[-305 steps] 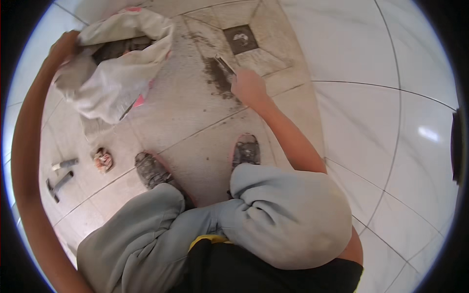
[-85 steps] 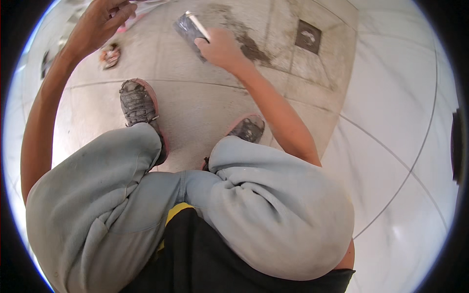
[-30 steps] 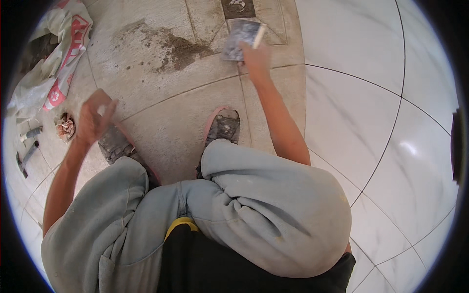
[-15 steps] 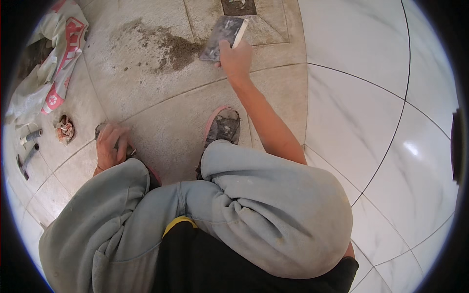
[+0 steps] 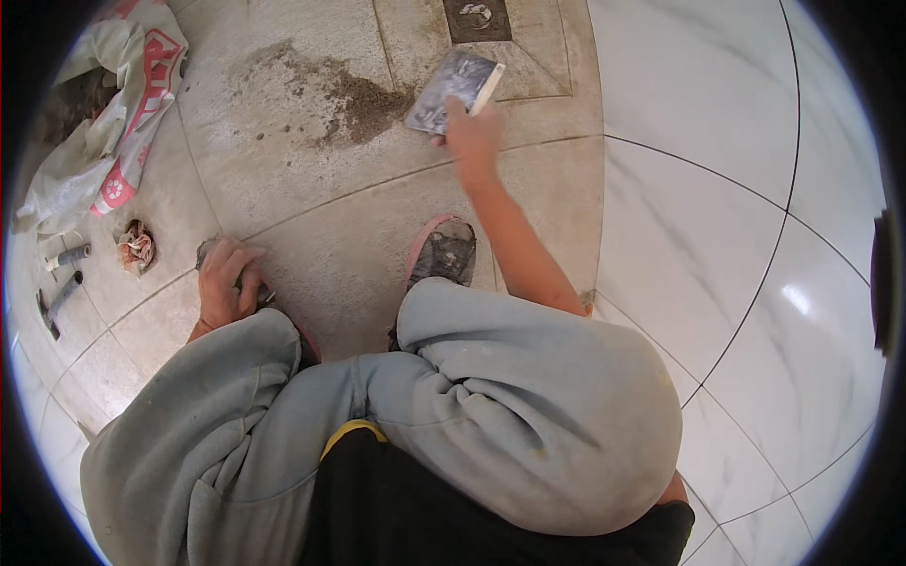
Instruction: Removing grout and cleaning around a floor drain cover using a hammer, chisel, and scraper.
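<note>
My right hand, blurred by motion, grips a flat rectangular grey scraper with a pale strip along its right edge. The scraper is at the right edge of a patch of grey-brown grit, just short of a square floor drain. My left hand lies over the toe of my left shoe, fingers bent and partly apart; I see no tool in it. My right shoe stands flat on the beige floor between the two hands.
A white and red sack lies crumpled at the far left. Near it are a netted reddish bundle, a grey cylinder and a hammer-like tool. White marbled tiles with dark joints cover the right side.
The whole view has shifted a little, moving the scene right and down. My right hand has drawn the scraper slightly toward me and changed its tilt. My left hand stays on the shoe.
</note>
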The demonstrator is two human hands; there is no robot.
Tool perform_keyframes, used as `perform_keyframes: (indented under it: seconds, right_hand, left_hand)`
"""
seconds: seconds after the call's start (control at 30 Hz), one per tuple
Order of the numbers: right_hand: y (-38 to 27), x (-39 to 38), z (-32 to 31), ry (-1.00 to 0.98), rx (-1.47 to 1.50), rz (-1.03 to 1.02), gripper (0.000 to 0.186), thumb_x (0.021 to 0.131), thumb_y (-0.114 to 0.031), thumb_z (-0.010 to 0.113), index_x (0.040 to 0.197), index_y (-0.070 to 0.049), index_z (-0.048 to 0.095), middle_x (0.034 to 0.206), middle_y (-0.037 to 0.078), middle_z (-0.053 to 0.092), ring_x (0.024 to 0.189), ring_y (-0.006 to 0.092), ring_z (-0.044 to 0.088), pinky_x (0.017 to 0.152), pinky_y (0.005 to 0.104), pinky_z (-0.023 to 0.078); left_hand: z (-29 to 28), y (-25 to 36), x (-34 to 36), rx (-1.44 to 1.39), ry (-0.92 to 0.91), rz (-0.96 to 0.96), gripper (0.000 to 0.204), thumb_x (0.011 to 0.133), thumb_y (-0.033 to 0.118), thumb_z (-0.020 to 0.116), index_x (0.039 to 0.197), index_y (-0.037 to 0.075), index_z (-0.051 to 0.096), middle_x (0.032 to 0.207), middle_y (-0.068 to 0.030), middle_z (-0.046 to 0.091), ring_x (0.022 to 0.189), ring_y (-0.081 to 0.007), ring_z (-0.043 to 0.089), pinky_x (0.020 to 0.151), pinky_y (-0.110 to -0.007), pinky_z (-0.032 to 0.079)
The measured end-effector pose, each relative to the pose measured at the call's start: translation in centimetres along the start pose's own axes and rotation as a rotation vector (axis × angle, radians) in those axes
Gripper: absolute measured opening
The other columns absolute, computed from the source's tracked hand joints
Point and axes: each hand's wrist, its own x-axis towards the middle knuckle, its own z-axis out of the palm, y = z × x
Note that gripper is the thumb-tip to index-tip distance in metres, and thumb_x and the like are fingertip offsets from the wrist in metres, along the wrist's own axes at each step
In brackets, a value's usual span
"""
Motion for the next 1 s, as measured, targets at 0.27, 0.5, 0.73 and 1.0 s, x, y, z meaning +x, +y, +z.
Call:
perform_keyframes:
  seconds: [0.27, 0.5, 0.73, 1.0]
  right_hand:
    - [0.3, -0.4, 0.4, -0.070, -0.013, 0.056, 0.017, 0.089, -0.014, 0.067, 0.089, 0.003, 0.063, 0.074, 0.008, 0.067, 0.052, 0.0157, 0.064, 0.043, 0.0302, 0.053]
    - [1.0, -2.2, 3.2, -0.222, -0.544, -0.215, 0.020, 0.090, -0.019, 0.069, 0.086, 0.001, 0.064, 0.071, 0.008, 0.067, 0.053, 0.0131, 0.063, 0.042, 0.0272, 0.048]
    - [-0.8, 2.6, -7.1, -0.097, -0.188, 0.040, 0.017, 0.090, -0.018, 0.069, 0.095, -0.002, 0.069, 0.076, 0.004, 0.069, 0.057, 0.0104, 0.063, 0.045, 0.0281, 0.049]
    - [0.5, -0.8, -7.0, -0.283, -0.399, 0.064, 0.025, 0.089, -0.025, 0.071, 0.094, -0.001, 0.070, 0.075, 0.005, 0.068, 0.058, 0.0114, 0.062, 0.047, 0.0284, 0.048]
  left_hand:
    - [-0.3, -0.3, -1.1, 0.024, -0.007, -0.032, 0.021, 0.078, -0.003, 0.061, 0.097, 0.003, 0.068, 0.084, -0.0134, 0.060, 0.078, -0.0349, 0.059, 0.071, -0.042, 0.047]
    - [-0.4, -0.6, -1.1, 0.006, -0.039, -0.054, 0.022, 0.078, -0.002, 0.062, 0.099, 0.003, 0.067, 0.085, -0.0140, 0.059, 0.080, -0.0350, 0.058, 0.072, -0.042, 0.047]
    - [-0.2, -0.1, -0.4, 0.003, 0.017, -0.028, 0.023, 0.078, -0.004, 0.061, 0.099, 0.004, 0.068, 0.084, -0.0138, 0.059, 0.080, -0.0352, 0.058, 0.073, -0.042, 0.047]
    - [-0.2, -0.5, -0.8, -0.018, -0.008, -0.043, 0.024, 0.077, -0.004, 0.061, 0.099, 0.003, 0.067, 0.083, -0.0133, 0.058, 0.076, -0.0344, 0.058, 0.068, -0.041, 0.046]
